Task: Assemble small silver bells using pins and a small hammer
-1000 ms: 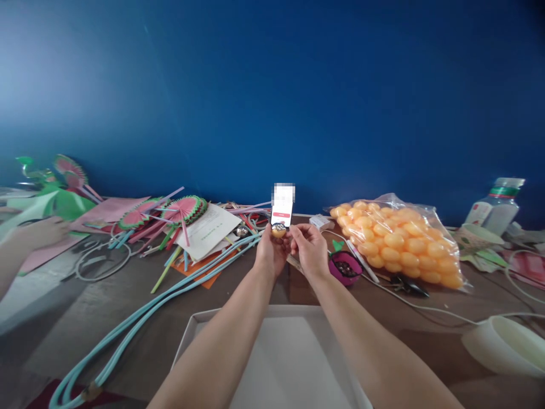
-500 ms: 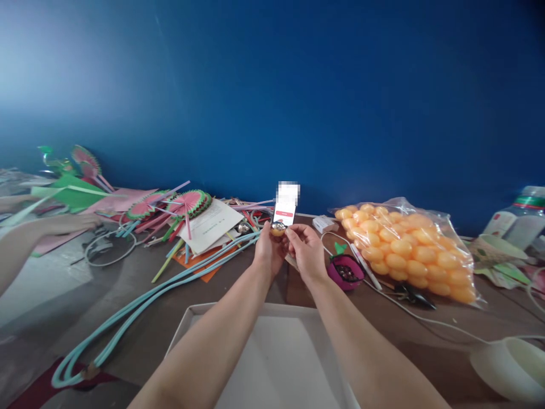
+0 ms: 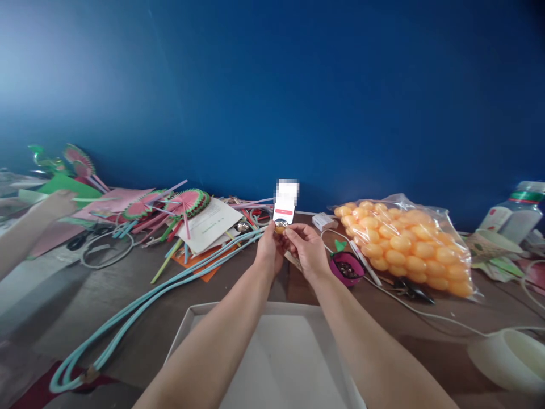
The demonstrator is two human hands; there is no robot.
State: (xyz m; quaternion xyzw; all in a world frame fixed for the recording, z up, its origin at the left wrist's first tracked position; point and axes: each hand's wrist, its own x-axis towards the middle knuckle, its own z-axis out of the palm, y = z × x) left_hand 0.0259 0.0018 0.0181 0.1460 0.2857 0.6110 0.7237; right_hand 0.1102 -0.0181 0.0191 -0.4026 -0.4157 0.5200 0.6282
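Note:
Both of my hands meet over the table, in front of a lit phone (image 3: 284,211) that leans near the blue wall. Closed round a small shiny gold and silver rounded piece (image 3: 280,225) is my left hand (image 3: 267,250). The fingers of my right hand (image 3: 310,250) are pinched at the right side of the same piece; the fingertips partly cover it. Its exact kind is too small to make out. Under my forearms lies a shallow white box lid (image 3: 272,363). A similar shiny silver ball (image 3: 243,227) rests on the table to the left.
Pale blue tubes (image 3: 149,307), watermelon-patterned paper fans (image 3: 187,203) and a white booklet (image 3: 213,224) lie left. To the right are a purple cup (image 3: 348,268) of small dark bits, a bag of orange balls (image 3: 409,244) and a roll of tape (image 3: 506,360). Another person's hand (image 3: 62,204) is far left.
My hands keep hold of the shiny piece, which has turned or shifted slightly. At far left the other person's hand has risen away from the pink paper. The view has moved a little.

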